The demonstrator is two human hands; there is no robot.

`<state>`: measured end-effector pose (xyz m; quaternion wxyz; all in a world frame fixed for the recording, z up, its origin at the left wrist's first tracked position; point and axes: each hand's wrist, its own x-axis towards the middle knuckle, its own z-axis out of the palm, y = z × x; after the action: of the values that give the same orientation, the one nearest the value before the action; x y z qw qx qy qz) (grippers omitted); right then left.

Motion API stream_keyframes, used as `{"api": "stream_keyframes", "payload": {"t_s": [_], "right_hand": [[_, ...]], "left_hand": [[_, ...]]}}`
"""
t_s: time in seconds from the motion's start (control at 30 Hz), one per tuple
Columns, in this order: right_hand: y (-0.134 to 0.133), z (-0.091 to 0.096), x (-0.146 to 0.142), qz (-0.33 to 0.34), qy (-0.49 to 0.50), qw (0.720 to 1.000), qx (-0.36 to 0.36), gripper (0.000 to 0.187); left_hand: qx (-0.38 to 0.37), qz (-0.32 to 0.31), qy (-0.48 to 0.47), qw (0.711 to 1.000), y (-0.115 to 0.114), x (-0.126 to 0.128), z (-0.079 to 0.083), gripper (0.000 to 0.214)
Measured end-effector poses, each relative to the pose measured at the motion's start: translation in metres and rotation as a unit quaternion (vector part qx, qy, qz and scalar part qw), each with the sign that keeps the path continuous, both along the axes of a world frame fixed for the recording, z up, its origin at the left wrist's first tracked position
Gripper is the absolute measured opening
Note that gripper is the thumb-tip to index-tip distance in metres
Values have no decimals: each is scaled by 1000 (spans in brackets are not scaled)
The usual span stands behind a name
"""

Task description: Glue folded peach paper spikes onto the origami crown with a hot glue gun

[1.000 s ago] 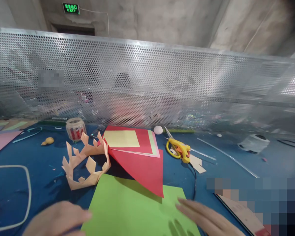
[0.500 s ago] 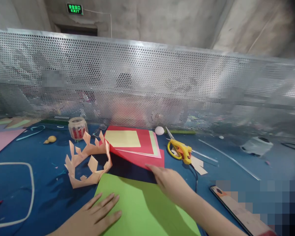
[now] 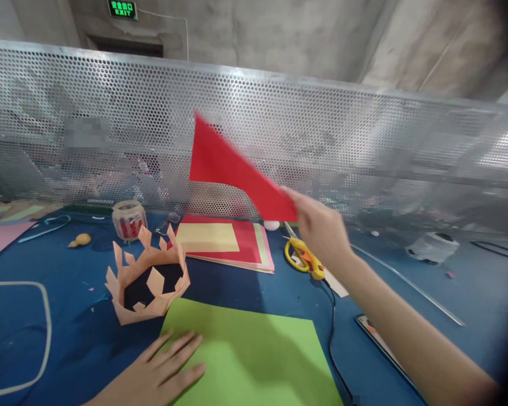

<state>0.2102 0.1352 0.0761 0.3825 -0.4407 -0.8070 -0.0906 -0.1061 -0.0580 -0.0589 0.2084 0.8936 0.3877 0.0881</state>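
My right hand (image 3: 322, 228) is raised above the table and pinches a corner of a red paper sheet (image 3: 232, 172), which hangs in the air in front of the perforated metal screen. My left hand (image 3: 161, 375) lies flat with fingers spread on the left edge of a green paper sheet (image 3: 254, 355) at the near side of the blue table. A peach paper crown (image 3: 146, 282) stands just left of the green sheet.
A stack of coloured sheets (image 3: 224, 242) lies behind the green one. Yellow-handled scissors (image 3: 302, 256) and a black cable (image 3: 332, 327) sit to the right. A tape jar (image 3: 128, 220) stands at the back left. The perforated metal screen (image 3: 364, 152) bounds the far edge.
My right hand took hold of the red sheet's corner and lifted it off the table into the air. My left hand settled flat on the green sheet and stays there.
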Motion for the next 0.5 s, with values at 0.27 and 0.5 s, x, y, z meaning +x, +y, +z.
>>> {"api": "stream_keyframes", "payload": {"t_s": [0.27, 0.5], "right_hand": [[52, -96, -43, 106, -132, 980, -101, 29], [65, -124, -29, 120, -152, 967, -164, 39]], "left_hand": [[5, 99, -102, 990, -9, -8, -33, 21], [-34, 145, -162, 976, -6, -8, -42, 26]]}}
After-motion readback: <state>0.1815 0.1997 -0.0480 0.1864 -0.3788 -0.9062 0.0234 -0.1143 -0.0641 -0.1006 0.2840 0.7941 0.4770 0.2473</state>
